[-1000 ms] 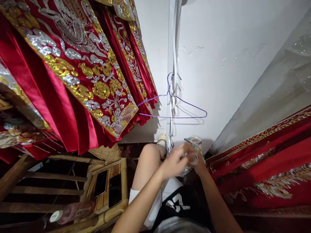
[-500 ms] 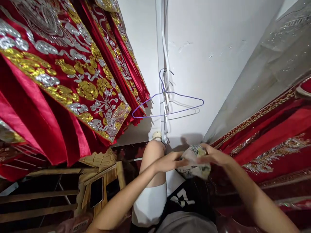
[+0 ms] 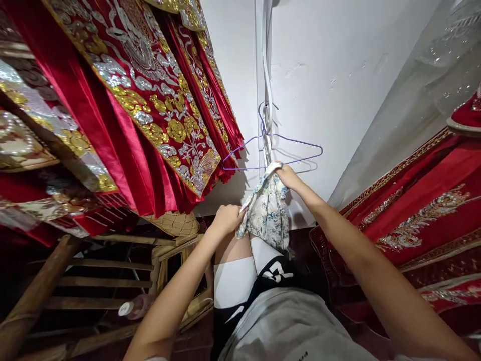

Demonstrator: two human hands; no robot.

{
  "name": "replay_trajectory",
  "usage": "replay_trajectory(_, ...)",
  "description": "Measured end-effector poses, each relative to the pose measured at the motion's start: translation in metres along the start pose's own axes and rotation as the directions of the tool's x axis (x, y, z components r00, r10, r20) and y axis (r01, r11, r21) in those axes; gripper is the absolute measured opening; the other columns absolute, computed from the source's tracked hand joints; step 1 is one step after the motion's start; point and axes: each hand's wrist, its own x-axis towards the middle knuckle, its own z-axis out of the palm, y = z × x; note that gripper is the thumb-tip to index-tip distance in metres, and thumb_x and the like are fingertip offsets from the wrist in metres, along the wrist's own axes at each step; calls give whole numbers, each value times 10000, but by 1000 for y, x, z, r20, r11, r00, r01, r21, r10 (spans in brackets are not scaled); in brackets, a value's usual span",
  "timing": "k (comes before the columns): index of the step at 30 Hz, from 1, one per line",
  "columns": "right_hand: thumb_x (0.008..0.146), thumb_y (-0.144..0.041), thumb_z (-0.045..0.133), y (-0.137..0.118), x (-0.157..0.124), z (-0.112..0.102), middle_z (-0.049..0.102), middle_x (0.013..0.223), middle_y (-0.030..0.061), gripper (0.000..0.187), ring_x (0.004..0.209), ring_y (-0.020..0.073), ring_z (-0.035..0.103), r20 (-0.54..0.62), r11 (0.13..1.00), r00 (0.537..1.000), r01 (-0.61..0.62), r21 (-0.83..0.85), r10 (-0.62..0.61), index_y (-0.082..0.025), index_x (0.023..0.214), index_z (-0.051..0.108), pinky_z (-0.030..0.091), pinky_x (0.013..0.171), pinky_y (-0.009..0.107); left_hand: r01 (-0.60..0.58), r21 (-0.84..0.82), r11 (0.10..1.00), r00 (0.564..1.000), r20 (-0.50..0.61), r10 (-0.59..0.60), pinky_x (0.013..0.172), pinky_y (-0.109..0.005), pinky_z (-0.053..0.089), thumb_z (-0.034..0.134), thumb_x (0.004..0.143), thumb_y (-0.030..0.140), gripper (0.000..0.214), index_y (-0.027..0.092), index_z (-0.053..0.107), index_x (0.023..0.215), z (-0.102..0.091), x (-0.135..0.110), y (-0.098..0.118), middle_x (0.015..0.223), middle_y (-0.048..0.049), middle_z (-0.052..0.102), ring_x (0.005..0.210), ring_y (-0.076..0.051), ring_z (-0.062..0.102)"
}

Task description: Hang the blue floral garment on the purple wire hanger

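Observation:
A floral garment (image 3: 268, 210), white with blue and green print, hangs stretched between my two hands above my lap. My left hand (image 3: 228, 219) is closed on its lower left edge. Higher up, my right hand (image 3: 287, 175) pinches the upper right corner of the cloth. What kind of garment it is, I cannot tell. Just behind the cloth, a purple wire hanger (image 3: 296, 139) hangs against the wall with nothing on it; the garment's upper edge overlaps its bottom bar in view.
Red costumes with gold and silver sequins (image 3: 176, 130) hang at the left. More red embroidered cloth (image 3: 424, 215) hangs at the right beside clear plastic sheeting (image 3: 406, 125). A bamboo rack (image 3: 108, 283) stands low left, with a bottle (image 3: 137, 307) near it. A white strap (image 3: 267, 65) runs down the wall.
The floral cloth, bunched between both hands before, is now opened out and held up. Both hands have moved upward, the right one farther, towards the hanger.

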Motion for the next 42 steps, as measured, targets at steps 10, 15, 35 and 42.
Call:
replay_trajectory(10, 723, -330, 530, -8, -24, -40, 401, 546, -36, 203, 596, 142, 395, 13, 996, 998, 63, -60, -62, -210, 563, 492, 279, 592, 279, 244, -255, 936, 947, -145, -286, 832, -435, 555, 376, 1001, 297, 379, 139, 678, 1168, -26, 31, -38, 1118, -220, 738, 947, -337, 741)
replay_trajectory(15, 771, -338, 532, -18, -30, -40, 412, 539, -42, 224, 556, 131, 364, 94, 998, 994, 61, 19, -63, -219, 591, 471, 254, 564, 278, -97, -720, 688, 815, -454, -360, 744, -305, 535, 307, 1031, 295, 361, 145, 598, 1182, -44, 71, -36, 950, -100, 726, 818, -203, 680)
replay_trajectory(35, 588, -390, 803, -1, -2, -119, 699, 823, 76, 988, 789, 289, 631, -244, 918, 970, -109, -381, 14, -66, 1479, 527, 482, 745, 378, -218, -278, 935, 715, -698, -41, 624, -290, 290, 448, 984, 349, 294, 208, 617, 789, -92, 99, 11, 650, -30, 588, 662, -208, 549)
replay_trajectory(42, 618, -435, 807, -1, 9, -136, 702, 809, 73, 641, 777, 278, 641, -218, 886, 975, -71, -457, -34, -137, 1179, 714, 471, 698, 347, -205, -280, 938, 706, -706, -56, 619, -294, 272, 434, 982, 341, 301, 212, 588, 758, -89, 101, 15, 645, -35, 581, 650, -204, 537)
